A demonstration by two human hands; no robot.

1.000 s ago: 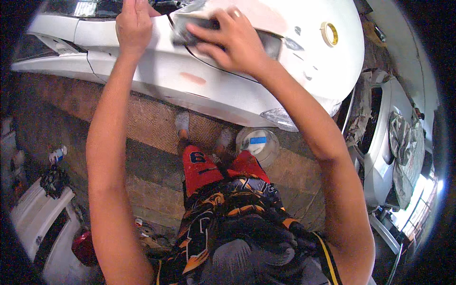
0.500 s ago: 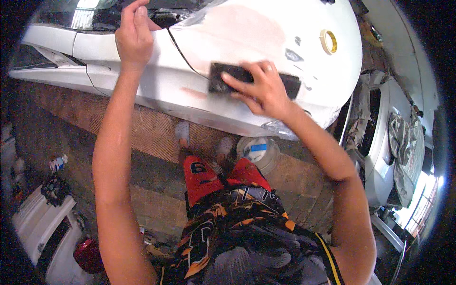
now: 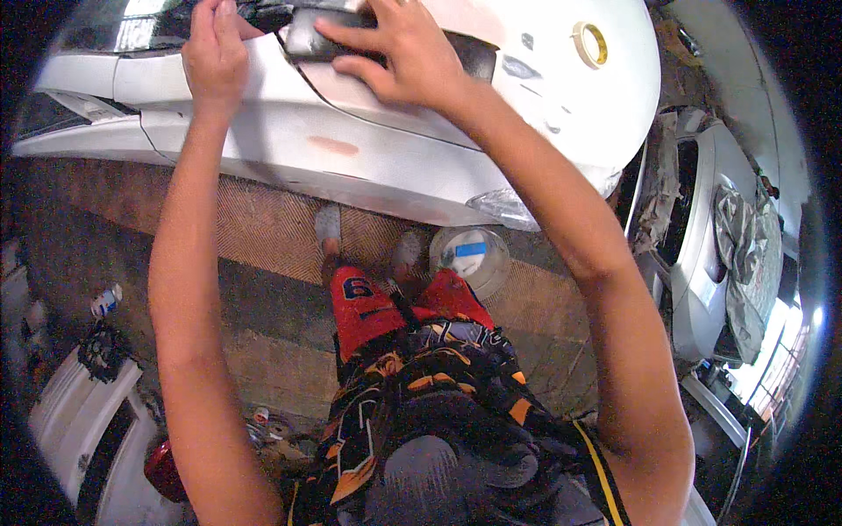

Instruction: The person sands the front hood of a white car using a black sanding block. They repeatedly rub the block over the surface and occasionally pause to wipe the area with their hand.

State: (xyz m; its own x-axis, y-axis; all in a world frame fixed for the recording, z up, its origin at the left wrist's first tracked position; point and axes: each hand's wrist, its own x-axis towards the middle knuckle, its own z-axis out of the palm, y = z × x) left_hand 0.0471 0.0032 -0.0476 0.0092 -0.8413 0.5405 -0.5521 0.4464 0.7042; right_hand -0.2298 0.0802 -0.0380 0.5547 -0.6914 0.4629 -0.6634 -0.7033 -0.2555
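Note:
My right hand point(image 3: 408, 53) grips a long black sanding block point(image 3: 476, 60), pressed flat on the white hood point(image 3: 596, 105) of a car. The block lies near the seam with the fender point(image 3: 395, 162), close to the windshield end. Its upper edge is partly hidden by my fingers. My left hand point(image 3: 215, 61) leans on the car body beside the windshield point(image 3: 145, 22), fingers loosely bent and holding nothing that I can see. A pinkish patch point(image 3: 333, 145) marks the fender, and more pink shows on the hood.
A roll of masking tape point(image 3: 589, 46) rests on the hood. Clear plastic covers the headlight point(image 3: 509, 209). By my feet stands a round tub point(image 3: 504, 263) with a blue item inside. Another car point(image 3: 715, 228) with crumpled covering is at right; white panels point(image 3: 66, 394) lie at lower left.
My right hand has slid the sanding block up and left across the hood, toward the windshield. My left hand stays by the windshield, and the whole view has shifted slightly.

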